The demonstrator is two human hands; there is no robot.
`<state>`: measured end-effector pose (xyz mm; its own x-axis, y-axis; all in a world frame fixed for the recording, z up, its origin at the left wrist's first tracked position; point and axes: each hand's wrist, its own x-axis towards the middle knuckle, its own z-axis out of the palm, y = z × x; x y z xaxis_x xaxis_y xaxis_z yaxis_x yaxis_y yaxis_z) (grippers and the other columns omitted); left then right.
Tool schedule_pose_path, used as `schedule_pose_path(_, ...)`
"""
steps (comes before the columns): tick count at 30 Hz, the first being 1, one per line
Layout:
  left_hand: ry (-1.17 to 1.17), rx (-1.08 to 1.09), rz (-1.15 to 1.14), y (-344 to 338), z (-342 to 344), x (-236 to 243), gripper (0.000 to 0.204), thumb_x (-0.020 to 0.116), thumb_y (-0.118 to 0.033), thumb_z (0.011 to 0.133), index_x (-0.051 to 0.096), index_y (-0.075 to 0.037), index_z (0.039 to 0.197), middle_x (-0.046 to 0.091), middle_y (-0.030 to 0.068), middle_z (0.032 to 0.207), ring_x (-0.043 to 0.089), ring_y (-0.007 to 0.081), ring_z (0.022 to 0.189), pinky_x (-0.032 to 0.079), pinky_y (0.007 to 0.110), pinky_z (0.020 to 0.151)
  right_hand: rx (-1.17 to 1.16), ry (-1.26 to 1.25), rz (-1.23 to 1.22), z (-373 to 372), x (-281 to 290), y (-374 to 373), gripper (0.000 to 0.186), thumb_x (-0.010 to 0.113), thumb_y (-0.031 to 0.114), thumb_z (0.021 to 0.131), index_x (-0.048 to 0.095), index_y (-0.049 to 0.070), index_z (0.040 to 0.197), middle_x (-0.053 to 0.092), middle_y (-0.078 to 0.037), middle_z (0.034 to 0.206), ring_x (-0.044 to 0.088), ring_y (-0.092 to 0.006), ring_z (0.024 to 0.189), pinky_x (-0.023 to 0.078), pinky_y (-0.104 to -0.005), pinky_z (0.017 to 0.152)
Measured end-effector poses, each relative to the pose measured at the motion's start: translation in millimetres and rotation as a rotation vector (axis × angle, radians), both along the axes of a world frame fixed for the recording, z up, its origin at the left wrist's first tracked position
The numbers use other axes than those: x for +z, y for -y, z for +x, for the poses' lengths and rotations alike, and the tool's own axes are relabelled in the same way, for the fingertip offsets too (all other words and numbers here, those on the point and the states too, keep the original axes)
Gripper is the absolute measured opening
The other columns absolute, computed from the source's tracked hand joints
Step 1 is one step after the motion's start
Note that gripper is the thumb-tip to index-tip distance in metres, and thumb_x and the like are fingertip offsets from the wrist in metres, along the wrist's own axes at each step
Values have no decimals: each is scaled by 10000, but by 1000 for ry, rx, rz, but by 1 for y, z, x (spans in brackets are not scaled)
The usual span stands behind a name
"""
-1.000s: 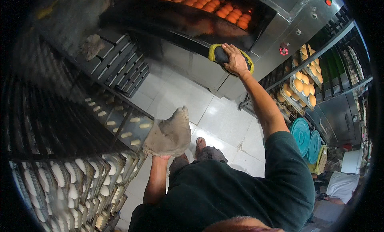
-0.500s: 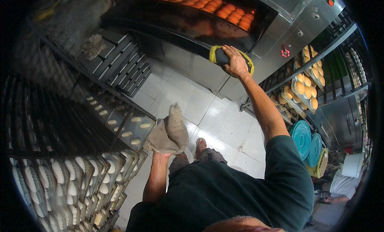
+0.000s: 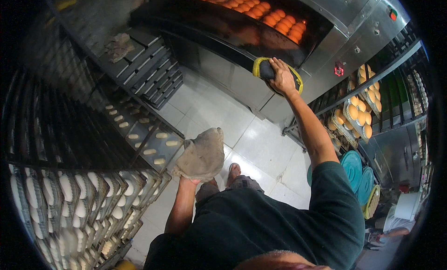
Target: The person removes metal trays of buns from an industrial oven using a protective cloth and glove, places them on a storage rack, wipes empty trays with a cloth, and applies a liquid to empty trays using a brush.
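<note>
My right hand (image 3: 282,77) lies over a black oven pad with yellow edging (image 3: 267,70), gripping it against the lower lip of the open oven door (image 3: 223,42). Inside the glowing oven, rows of browned buns (image 3: 279,22) show. Lower down, in front of my body, my left hand (image 3: 190,181) holds a worn grey-brown cloth pad (image 3: 201,156). The cloth covers most of that hand and hides its fingers.
At left stands a rack (image 3: 135,153) with trays of pale raw dough pieces. Stacked dark trays (image 3: 153,70) sit beside the oven. At right, another rack (image 3: 391,70) holds baked buns (image 3: 357,113), near teal lids (image 3: 350,165). A person's arm (image 3: 396,233) shows far right.
The cloth over my left hand was folded and blurred by motion; now its flap is spread out. My right hand keeps its pad at the door. The whole view has shifted slightly.
</note>
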<state>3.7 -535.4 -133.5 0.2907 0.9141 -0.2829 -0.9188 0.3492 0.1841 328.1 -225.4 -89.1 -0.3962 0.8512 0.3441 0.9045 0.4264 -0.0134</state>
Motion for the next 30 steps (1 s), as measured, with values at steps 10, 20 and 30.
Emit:
schedule_pose_path(10, 10, -9, -28, -12, -2, -24, 531, 463, -438, 953, 441, -120, 1378, 486, 73, 1381, 429, 250, 1293, 337, 428, 1090, -27, -210, 90, -7, 4, 23, 571, 712, 37, 611, 588, 16, 1168, 594, -189, 1215, 530, -349, 1175, 409, -411, 1028)
schedule_pose_path(20, -187, -105, 21, -44, 17, -21, 511, 449, -424, 968, 449, -93, 1357, 500, 96, 1357, 457, 262, 1265, 368, 437, 1066, -254, -274, 360, 141, 192, 48, 466, 636, 49, 626, 618, 23, 1090, 616, -187, 1115, 602, -365, 1038, 485, -407, 916)
schedule_pose_path(30, -170, -69, 7, -67, 58, 15, 519, 448, -440, 968, 457, -87, 1348, 504, 103, 1351, 468, 274, 1253, 385, 446, 1052, -506, 29, 610, 234, 390, -11, 539, 656, 100, 705, 560, 29, 1231, 358, -182, 1454, 468, -343, 1255, 410, -387, 1043)
